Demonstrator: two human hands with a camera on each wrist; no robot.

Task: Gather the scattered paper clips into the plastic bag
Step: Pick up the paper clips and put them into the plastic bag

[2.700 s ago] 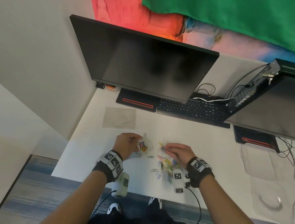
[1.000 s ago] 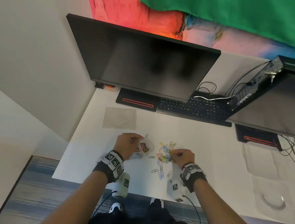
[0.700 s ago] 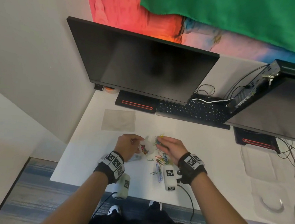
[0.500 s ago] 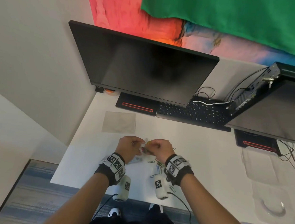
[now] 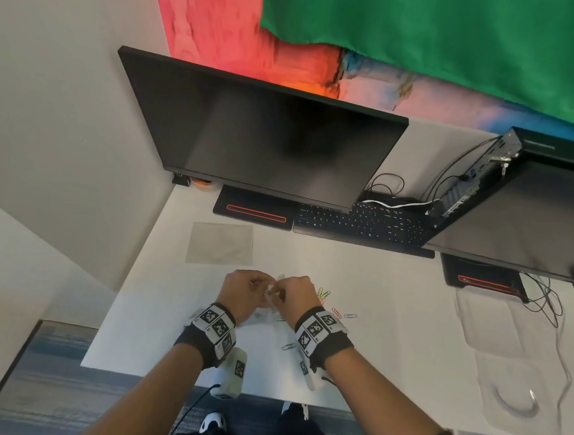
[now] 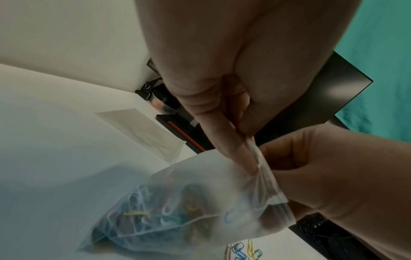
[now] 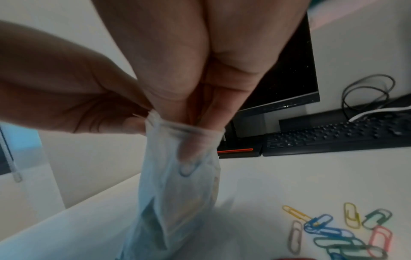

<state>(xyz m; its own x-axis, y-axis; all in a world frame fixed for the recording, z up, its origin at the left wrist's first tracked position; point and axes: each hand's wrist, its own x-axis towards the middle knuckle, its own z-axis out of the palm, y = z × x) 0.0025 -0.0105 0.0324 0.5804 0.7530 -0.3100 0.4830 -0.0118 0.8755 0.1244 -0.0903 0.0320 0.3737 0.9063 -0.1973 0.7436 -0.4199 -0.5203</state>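
A small clear plastic bag (image 5: 270,293) holding several coloured paper clips hangs between my two hands over the white desk (image 5: 393,294). My left hand (image 5: 254,292) pinches the bag's rim between thumb and finger (image 6: 222,137). My right hand (image 5: 295,295) has its pinched fingertips (image 7: 191,149) pushed into the bag's mouth. A blue clip (image 7: 188,168) shows through the plastic right under them. The bag's lower part (image 6: 166,211) is full of clips. Loose paper clips (image 7: 329,230) lie on the desk right of the bag (image 7: 177,202); a few (image 5: 336,312) show beside my right wrist.
A black monitor (image 5: 261,139) and keyboard (image 5: 364,223) stand at the back of the desk. A second monitor (image 5: 537,209) is at the right. A flat clear sheet (image 5: 221,243) lies behind my hands. Cables (image 5: 543,299) and clear plastic trays (image 5: 507,372) occupy the right side.
My right hand closed over clips in the pile, then moved left and up to the bag's mouth. My left hand kept hold of the bag, raised slightly.
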